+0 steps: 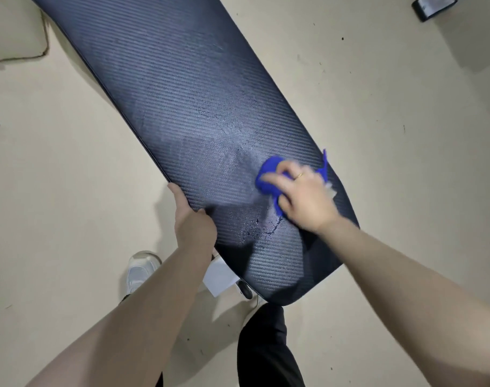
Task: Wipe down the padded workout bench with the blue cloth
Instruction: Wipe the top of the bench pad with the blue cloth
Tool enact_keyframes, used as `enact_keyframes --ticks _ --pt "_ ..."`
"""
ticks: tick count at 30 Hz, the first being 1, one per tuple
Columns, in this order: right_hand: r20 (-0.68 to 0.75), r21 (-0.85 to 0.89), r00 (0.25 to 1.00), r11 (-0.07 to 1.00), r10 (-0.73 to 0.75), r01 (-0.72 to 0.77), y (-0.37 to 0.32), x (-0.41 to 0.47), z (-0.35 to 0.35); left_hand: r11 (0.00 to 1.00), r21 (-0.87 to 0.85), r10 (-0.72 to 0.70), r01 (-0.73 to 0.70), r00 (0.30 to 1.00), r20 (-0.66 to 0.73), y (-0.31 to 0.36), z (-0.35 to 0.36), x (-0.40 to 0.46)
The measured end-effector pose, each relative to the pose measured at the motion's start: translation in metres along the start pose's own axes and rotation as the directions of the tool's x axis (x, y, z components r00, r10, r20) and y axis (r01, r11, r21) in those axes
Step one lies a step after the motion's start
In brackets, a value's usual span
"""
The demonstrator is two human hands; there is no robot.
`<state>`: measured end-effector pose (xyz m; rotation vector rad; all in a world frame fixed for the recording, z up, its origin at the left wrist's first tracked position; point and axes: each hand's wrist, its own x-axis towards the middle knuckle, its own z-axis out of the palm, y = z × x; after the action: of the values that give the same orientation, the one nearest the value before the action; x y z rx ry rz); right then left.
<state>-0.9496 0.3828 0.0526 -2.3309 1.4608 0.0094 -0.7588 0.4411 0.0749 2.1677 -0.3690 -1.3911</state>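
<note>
the long padded bench (182, 101), dark and woven-textured with rounded ends, is steadied at its near edge by the left hand (192, 219), fingers curled over the rim. the bunched blue cloth (269, 177) is pressed under the right hand (305, 196); overlapping strokes are best carried through the wet droplets (262, 230).
</note>
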Motion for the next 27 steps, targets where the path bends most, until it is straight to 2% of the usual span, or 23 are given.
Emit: enact_keyframes --ticks 3,5,7,9,11,12,13,14,16,17,18,20,23,25,27 --pt "-0.156 0.018 0.936 0.948 0.316 -0.318 0.021 0.016 -0.005 0.998 -0.063 0.002 -0.004 1.0 -0.026 -0.005 0.001 -0.001" --pt "-0.171 0.016 0.921 0.935 0.351 -0.353 0.005 0.014 0.0 0.996 -0.088 0.002 -0.006 0.999 -0.038 -0.006 0.002 0.0" --pt "-0.14 -0.002 0.966 0.975 0.219 -0.222 -0.022 0.006 0.01 0.995 -0.096 0.007 -0.012 0.999 -0.051 -0.006 0.002 0.0" --pt "-0.08 -0.054 0.996 0.998 -0.036 0.032 -0.043 -0.004 0.021 0.996 -0.084 0.022 -0.027 0.998 -0.057 -0.008 0.001 0.002" --pt "-0.013 -0.083 0.972 0.969 -0.236 0.234 -0.044 -0.003 0.022 0.997 -0.073 0.032 -0.035 0.998 -0.048 -0.012 -0.001 0.004" --pt "-0.005 -0.084 0.961 0.958 -0.276 0.275 -0.037 0.002 0.019 0.997 -0.067 0.042 -0.045 0.998 -0.043 -0.013 -0.002 0.005" --pt "-0.018 -0.079 0.966 0.963 -0.259 0.257 -0.029 0.009 0.014 0.997 -0.058 0.052 -0.054 0.998 -0.041 -0.014 -0.003 0.006" --pt "-0.057 -0.067 0.983 0.983 -0.176 0.172 -0.022 0.017 0.011 0.997 -0.048 0.06 -0.062 0.997 -0.041 -0.015 -0.004 0.007" --pt "-0.129 -0.037 0.987 0.994 0.1 -0.105 -0.013 0.033 0.004 0.997 -0.034 0.063 -0.064 0.997 -0.038 -0.016 -0.006 0.008" --pt "-0.13 -0.006 0.97 0.978 0.204 -0.207 -0.012 0.037 0.004 0.997 -0.031 0.063 -0.064 0.997 -0.046 -0.016 -0.006 0.008" --pt "-0.125 0.016 0.961 0.969 0.247 -0.247 -0.014 0.037 0.005 0.997 -0.028 0.065 -0.066 0.996 -0.056 -0.016 -0.006 0.007" --pt "-0.099 0.047 0.98 0.985 0.172 -0.168 -0.029 0.024 0.008 0.997 -0.024 0.074 -0.075 0.996 -0.059 -0.014 -0.003 0.007" --pt "0.008 0.034 0.996 0.995 -0.09 0.09 -0.066 -0.026 0.029 0.995 -0.029 0.093 -0.094 0.995 -0.036 -0.015 -0.005 0.007" --pt "0.056 0.023 0.977 0.979 -0.204 0.203 -0.084 -0.053 0.039 0.992 -0.066 0.107 -0.106 0.994 0.009 -0.019 -0.011 0.007" --pt "0.082 0.031 0.931 0.934 -0.357 0.355 -0.082 -0.055 0.036 0.993 -0.07 0.094 -0.094 0.996 -0.007 -0.021 -0.018 0.008"
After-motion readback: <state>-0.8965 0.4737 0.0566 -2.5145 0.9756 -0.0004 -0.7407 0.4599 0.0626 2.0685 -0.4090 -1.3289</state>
